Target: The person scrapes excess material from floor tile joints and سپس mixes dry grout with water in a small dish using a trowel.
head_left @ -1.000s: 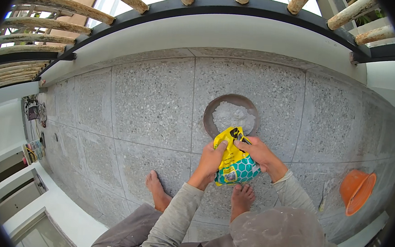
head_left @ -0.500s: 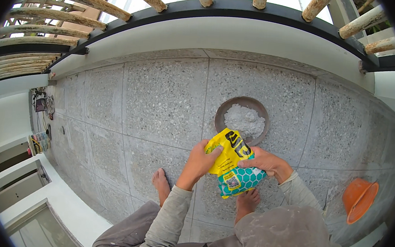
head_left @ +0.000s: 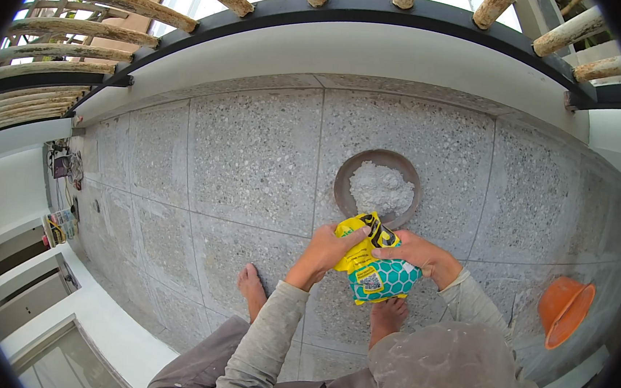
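Note:
Both hands hold a yellow and teal plastic bag (head_left: 385, 280) with a honeycomb pattern, in front of my body and above my feet. My left hand (head_left: 329, 252) grips its upper left part, thumb across the crumpled yellow top. On the upper right side, my right hand (head_left: 419, 255) pinches the bag with the thumb on its front; the other fingers are mostly hidden behind it. Just beyond the bag, a round brown basin (head_left: 340, 189) stands on the floor. A heap of pale grey-white powder (head_left: 381, 189) lies in it.
Speckled grey tiles (head_left: 256, 146) cover the floor. An orange bucket (head_left: 564, 313) lies tipped at the right. A low wall with a railing (head_left: 441, 22) runs along the far side. Cables and tools (head_left: 66, 164) lie at the far left, near white cabinet frames (head_left: 107, 324).
The bag's yellow top has been folded and crumpled down. My left hand has moved slightly right, closer to my right hand. The basin and bucket stay in place.

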A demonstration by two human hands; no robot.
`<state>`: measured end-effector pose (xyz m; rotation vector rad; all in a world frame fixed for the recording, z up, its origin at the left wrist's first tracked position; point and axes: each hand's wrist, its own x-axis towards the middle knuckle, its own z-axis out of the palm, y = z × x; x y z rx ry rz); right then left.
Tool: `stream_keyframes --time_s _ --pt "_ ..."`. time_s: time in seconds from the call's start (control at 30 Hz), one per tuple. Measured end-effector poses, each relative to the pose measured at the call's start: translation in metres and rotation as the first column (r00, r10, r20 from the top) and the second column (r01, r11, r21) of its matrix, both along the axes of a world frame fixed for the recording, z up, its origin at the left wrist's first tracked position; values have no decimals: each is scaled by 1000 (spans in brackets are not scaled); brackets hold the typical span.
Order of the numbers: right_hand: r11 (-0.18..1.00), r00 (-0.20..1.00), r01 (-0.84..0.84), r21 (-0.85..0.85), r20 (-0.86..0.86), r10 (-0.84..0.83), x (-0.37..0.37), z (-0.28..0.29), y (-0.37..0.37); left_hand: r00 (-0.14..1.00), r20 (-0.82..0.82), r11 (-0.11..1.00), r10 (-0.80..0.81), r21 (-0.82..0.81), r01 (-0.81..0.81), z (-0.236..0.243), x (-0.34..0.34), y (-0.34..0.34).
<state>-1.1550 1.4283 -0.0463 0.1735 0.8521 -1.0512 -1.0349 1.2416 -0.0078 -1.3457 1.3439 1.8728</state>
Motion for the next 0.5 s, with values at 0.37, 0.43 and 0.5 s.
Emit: stream_keyframes --time_s 0.37,0.43,0.5 --pt "999 997 -17 49 -69 20 -12 -7 0 963 -15 928 -269 -272 255 8 8 -5" --pt "998 996 -69 4 -60 70 -13 7 -15 941 37 888 -337 -320 330 -6 19 -27" --pt "992 993 -113 -57 -44 110 -11 11 -21 924 68 899 -376 -213 382 -5 12 -41"
